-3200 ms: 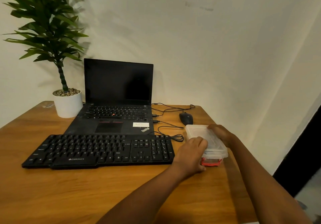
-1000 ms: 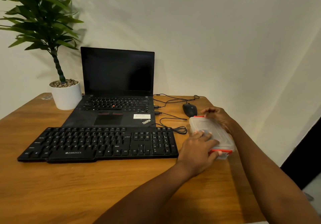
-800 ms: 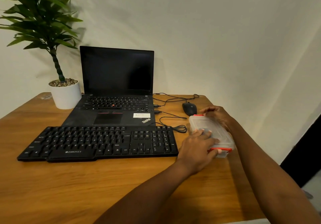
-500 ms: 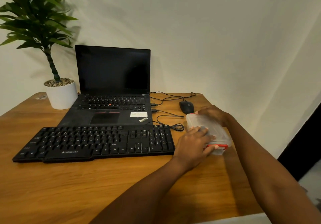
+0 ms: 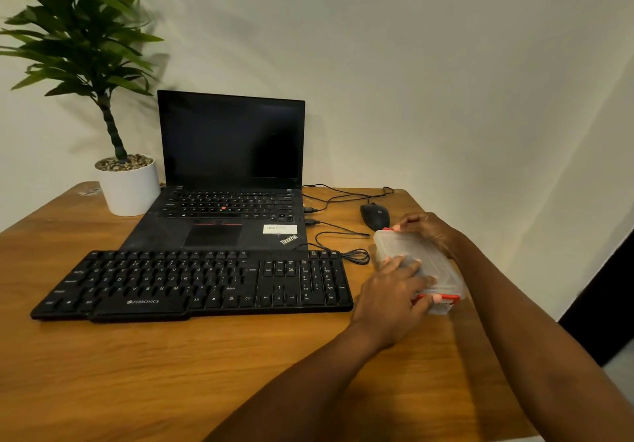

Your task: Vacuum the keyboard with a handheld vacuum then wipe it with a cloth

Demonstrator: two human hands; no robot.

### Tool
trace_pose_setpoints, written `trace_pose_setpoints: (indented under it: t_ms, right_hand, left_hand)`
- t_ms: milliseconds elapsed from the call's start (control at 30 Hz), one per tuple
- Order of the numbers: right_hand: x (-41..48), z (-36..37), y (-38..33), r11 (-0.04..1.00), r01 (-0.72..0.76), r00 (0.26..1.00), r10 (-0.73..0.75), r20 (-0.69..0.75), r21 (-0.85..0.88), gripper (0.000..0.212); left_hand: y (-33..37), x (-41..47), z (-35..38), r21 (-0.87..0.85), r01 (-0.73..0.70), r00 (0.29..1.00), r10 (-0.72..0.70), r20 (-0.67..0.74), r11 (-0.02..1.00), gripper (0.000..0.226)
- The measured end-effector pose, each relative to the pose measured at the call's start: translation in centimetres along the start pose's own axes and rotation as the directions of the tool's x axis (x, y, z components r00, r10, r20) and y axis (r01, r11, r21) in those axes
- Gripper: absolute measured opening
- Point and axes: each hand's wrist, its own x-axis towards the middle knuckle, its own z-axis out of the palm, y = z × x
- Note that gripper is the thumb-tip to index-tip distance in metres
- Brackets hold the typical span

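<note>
a person's two hands work at a translucent plastic box [image 5: 433, 267] with red clips, at the right end of a wooden table [image 5: 171, 366]. the left hand [image 5: 394, 292] lies over the lid, its fingers curled down at the near end, where the fingertips [image 5: 437, 299] pinch the near red clip [image 5: 446, 298]. the right hand [image 5: 427, 232] grips the far end, fingers bent over the edge beside the far red clip [image 5: 387, 229]. a grey shape shows dimly through the lid (what it is cannot be told).

the black keyboard [image 5: 192, 282] lies flat on the table just to the left of the left hand, its right end close to the knuckles but not touching them. beyond the keyboard, an open black laptop [image 5: 230, 174] stands with a dark screen. a black mouse [image 5: 374, 216] sits just beyond the right hand, close to the box's far end, and thin black cables [image 5: 338, 234] run between laptop, mouse and keyboard. far to the left of both hands, a green plant in a white pot [image 5: 128, 189] stands against the pale wall.
</note>
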Motion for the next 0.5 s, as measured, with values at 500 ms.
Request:
trace_pose_setpoints:
  t_ms: [500]
  right_hand:
    - [-1.2,-0.3,-0.9,0.909,0.109,0.987,-0.146,-0.062,-0.402,0.015]
  left_hand:
    - [-0.5,0.0,0.2,-0.021,0.002,0.996,0.000,0.091,1.000,0.045]
